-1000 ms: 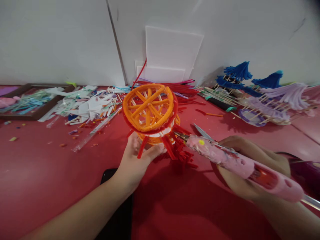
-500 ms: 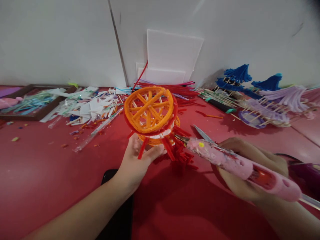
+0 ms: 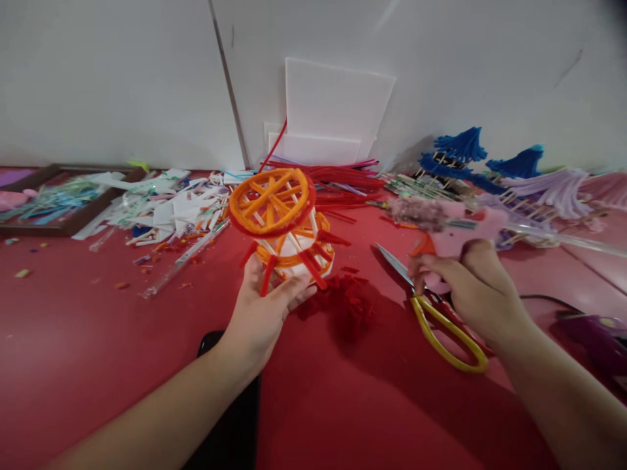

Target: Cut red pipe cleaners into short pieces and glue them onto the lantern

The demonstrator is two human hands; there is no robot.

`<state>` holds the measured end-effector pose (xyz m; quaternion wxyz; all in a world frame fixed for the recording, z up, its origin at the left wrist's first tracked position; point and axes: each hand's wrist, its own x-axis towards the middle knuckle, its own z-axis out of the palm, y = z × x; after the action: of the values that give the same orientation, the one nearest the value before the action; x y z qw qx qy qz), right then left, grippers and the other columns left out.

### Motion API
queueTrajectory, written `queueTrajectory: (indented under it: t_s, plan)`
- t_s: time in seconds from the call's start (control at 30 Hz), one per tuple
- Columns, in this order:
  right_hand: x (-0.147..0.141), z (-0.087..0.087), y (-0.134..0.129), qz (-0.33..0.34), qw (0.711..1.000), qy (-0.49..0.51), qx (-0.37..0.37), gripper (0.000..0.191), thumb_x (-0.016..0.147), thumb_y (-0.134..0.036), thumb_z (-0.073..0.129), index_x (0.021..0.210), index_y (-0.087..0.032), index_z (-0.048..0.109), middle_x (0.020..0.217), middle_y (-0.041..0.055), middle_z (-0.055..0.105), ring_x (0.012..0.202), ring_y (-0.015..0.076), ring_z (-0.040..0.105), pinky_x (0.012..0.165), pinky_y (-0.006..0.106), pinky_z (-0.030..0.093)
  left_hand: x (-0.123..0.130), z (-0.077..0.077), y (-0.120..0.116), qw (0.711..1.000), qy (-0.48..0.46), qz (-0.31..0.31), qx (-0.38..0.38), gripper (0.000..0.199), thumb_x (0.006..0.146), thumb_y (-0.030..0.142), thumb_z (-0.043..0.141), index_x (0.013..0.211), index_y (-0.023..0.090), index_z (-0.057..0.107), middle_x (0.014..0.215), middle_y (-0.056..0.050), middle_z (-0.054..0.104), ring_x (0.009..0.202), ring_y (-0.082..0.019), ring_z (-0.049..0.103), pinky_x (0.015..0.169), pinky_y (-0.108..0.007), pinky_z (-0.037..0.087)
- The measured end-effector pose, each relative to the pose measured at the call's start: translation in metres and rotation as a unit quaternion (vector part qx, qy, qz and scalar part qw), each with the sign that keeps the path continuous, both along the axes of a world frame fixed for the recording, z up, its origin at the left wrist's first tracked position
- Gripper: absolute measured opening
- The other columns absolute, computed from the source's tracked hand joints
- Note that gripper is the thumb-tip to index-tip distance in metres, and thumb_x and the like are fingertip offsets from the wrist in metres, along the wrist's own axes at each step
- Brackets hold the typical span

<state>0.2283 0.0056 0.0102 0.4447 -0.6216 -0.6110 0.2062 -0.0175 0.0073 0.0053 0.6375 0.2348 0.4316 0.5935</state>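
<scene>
My left hand [image 3: 267, 303] is closed round the base of an orange and red pipe-cleaner model [image 3: 272, 202]. A spoked orange ring tops it on pale sticks, and short red pieces jut out from its lower tier. In my right hand [image 3: 473, 284] is a pink hot glue gun [image 3: 441, 222], held by its handle with the nozzle pointing left, apart from the model. A clear glue stick pokes out of its rear. Under the gun lie yellow-and-red-handled scissors [image 3: 450, 339]. Cut red pipe-cleaner bits [image 3: 350, 300] are heaped just right of the model.
A black phone [image 3: 230, 405] lies under my left forearm. White scraps [image 3: 181, 209] and a brown tray [image 3: 63, 225] are at the left. Red pipe cleaners [image 3: 337, 179] lie behind, below white boards [image 3: 337, 98]. Blue [image 3: 460, 143] and lilac models [image 3: 548, 189] stand at the right.
My right hand has swung the glue gun away from the model, up and to the right, uncovering the scissors. The model has shifted slightly left and tilted more upright in my left hand.
</scene>
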Motion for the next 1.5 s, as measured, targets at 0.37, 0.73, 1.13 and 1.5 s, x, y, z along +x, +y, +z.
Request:
queueTrajectory:
  t_s: [0.37,0.73,1.13,1.5]
  plan:
    - [0.025,-0.012,0.024,-0.034,0.942,-0.301,-0.144,0.029,0.09,-0.028,0.045,0.062,-0.025,0.038,0.065,0.0046,0.053,0.064,0.0196,0.052,0.064,0.034,0.036,-0.001,-0.002,0.0,1.0,0.009,-0.006,0.004,0.05,0.055,0.012,0.086,0.095,0.022,0.057,0.087,0.002,0.073,0.078,-0.018,0.073,0.067,-0.029,0.064]
    - [-0.022,0.003,-0.012,0.051,0.915,-0.248,0.313,0.009,0.086,-0.016,0.064,0.09,-0.023,0.059,0.078,0.001,0.063,0.073,0.0156,0.061,0.068,0.03,0.051,0.001,-0.002,-0.009,0.995,0.06,-0.08,0.006,0.048,0.05,0.01,0.089,0.085,0.019,0.058,0.09,-0.002,0.076,0.084,-0.022,0.075,0.081,-0.037,0.062]
    - [-0.042,0.0,-0.032,0.089,0.881,-0.217,0.412,0.03,0.074,-0.006,0.077,0.095,-0.028,0.072,0.081,-0.0005,0.062,0.074,0.0146,0.061,0.059,0.029,0.056,0.001,-0.002,-0.011,0.982,0.069,-0.172,0.049,0.051,0.056,0.01,0.086,0.102,0.022,0.067,0.12,-0.011,0.07,0.12,-0.033,0.063,0.091,-0.043,0.059]
    - [-0.042,0.012,-0.038,0.089,0.861,-0.288,0.41,0.022,0.077,-0.009,0.076,0.088,-0.028,0.071,0.072,-0.0019,0.062,0.069,0.0143,0.06,0.058,0.028,0.055,-0.001,0.001,-0.012,0.973,0.112,-0.191,0.068,0.051,0.056,0.009,0.086,0.102,0.02,0.068,0.116,-0.011,0.071,0.118,-0.032,0.064,0.097,-0.043,0.055]
